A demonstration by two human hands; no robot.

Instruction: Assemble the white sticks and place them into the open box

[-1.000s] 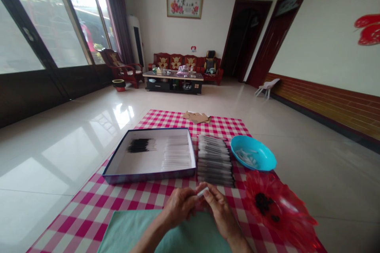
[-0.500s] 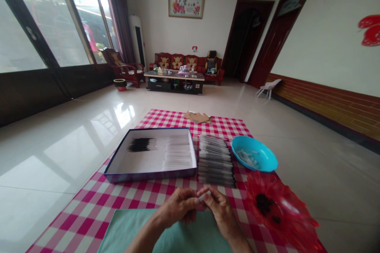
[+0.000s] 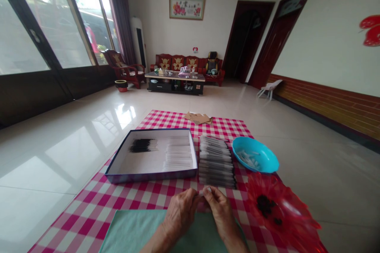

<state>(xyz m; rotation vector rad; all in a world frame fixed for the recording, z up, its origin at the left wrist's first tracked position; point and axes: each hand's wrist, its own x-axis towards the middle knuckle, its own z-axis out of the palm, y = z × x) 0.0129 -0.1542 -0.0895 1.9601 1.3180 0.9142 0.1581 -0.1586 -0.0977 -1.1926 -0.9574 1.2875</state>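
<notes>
On the pink checked cloth point(image 3: 89, 205), your left hand point(image 3: 181, 213) and right hand point(image 3: 222, 211) are closed on a small white tube point(image 3: 204, 191) at 12 o'clock, its long axis crosswise, held between them.

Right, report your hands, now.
Left hand, right hand: both pinching small white piece, above green cloth. Stacked strips ahead, untouched.

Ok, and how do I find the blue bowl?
Find the pink checked cloth on the floor. Right of the long stack of thin packets, above the red flower-shaped dish, sits the blue bowl. It's bright blue, with little white pieces inside.
</notes>
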